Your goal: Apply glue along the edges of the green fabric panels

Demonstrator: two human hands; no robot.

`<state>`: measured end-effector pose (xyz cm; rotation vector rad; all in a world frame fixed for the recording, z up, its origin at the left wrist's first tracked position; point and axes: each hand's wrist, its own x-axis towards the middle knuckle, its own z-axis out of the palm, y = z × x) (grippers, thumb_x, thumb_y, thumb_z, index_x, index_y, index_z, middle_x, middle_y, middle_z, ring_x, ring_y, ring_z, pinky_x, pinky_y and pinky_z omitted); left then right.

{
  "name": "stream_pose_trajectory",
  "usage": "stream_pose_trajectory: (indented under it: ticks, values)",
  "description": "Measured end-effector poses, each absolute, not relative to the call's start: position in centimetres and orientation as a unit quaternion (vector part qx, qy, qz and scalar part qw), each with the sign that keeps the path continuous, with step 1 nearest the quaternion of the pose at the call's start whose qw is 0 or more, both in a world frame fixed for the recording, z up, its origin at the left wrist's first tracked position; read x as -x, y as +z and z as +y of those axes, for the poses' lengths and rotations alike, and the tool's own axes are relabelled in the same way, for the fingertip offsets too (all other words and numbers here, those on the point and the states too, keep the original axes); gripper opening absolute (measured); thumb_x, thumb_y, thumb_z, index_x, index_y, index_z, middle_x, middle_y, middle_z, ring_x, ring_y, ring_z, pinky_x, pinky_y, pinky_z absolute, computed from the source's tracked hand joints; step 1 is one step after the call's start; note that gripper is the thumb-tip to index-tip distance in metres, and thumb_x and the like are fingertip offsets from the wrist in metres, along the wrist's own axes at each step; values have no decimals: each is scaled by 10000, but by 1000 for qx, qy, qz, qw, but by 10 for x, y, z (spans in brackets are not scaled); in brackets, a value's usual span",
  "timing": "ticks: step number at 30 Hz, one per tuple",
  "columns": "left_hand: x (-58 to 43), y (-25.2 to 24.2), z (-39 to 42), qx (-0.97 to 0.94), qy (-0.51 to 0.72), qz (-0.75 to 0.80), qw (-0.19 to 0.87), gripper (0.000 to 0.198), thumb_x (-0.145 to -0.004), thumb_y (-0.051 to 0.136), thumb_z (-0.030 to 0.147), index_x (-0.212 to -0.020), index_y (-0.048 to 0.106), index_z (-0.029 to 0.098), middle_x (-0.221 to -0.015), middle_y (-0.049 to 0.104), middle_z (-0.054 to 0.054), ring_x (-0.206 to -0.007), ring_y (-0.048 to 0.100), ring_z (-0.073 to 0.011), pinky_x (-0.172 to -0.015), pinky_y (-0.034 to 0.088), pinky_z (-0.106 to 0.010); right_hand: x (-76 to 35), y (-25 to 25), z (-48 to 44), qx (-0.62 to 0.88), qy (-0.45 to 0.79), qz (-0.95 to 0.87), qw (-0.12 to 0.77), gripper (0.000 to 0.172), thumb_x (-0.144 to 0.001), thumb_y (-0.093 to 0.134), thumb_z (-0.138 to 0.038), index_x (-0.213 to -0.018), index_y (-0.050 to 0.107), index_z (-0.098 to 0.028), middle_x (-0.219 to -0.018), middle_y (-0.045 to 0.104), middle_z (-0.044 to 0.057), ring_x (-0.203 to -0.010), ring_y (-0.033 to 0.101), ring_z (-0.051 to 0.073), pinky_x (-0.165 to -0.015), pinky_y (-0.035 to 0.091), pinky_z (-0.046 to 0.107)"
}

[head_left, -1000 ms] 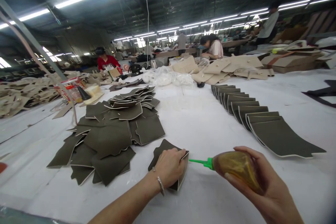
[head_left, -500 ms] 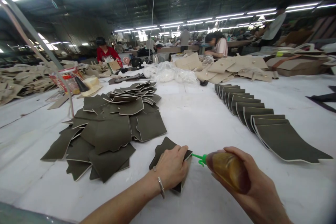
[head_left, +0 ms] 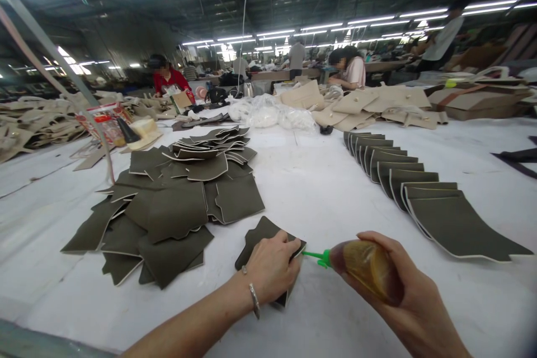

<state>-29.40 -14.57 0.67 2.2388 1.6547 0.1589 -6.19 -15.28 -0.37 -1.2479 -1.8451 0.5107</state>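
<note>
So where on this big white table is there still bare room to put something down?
The widest bare strip of the table runs between the loose pile of dark pieces and the overlapped row of pieces. Another lies at the near right edge. It is crowded around the left hand, the glue bottle and the far end.
</note>
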Motion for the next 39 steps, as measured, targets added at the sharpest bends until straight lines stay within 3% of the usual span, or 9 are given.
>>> stream_pose_trajectory:
  ticks: [5,10,19,24,39]
  values:
    - [295,8,-148,-788,57,582,191,367,-888,398,234,-1166,630,296,-966,597,-36,-816,632,-224,-729,482,-338,59,-6,-149,496,191,-732,426,427,-856,677,-471,-1206,508,-293,-1117,616,40,-920,627,237,-725,515,283]
    - [295,8,-148,-787,61,581,199,387,-885,396,246,-1195,622,293,-977,593,-47,-859,633,-239,-761,485,-357,55,-11,-150,502,261,-708,422,462,-831,701,-488,-1203,507,-293,-1052,637,20,-852,638,228,-683,521,270]
    - [298,8,-147,-792,57,574,202,423,-891,382,231,-1254,590,298,-913,597,-43,-862,626,-236,-769,480,-351,62,-10,-161,534,342,-626,454,422,-805,687,-492,-1148,537,-297,-1094,576,-14,-944,571,221,-840,428,277]
    - [298,9,-148,-791,49,577,200,438,-890,388,232,-1286,568,286,-915,603,-40,-853,621,-235,-762,480,-348,61,-12,-164,531,381,-605,454,449,-793,703,-486,-1158,529,-291,-1010,591,-21,-878,575,209,-780,433,263]
    - [299,10,-151,-785,45,583,206,464,-921,398,264,-1370,513,258,-1006,616,-55,-921,623,-232,-831,481,-340,61,-20,-177,524,452,-569,444,518,-748,728,-494,-1183,546,-279,-1059,635,0,-942,597,242,-788,454,254]
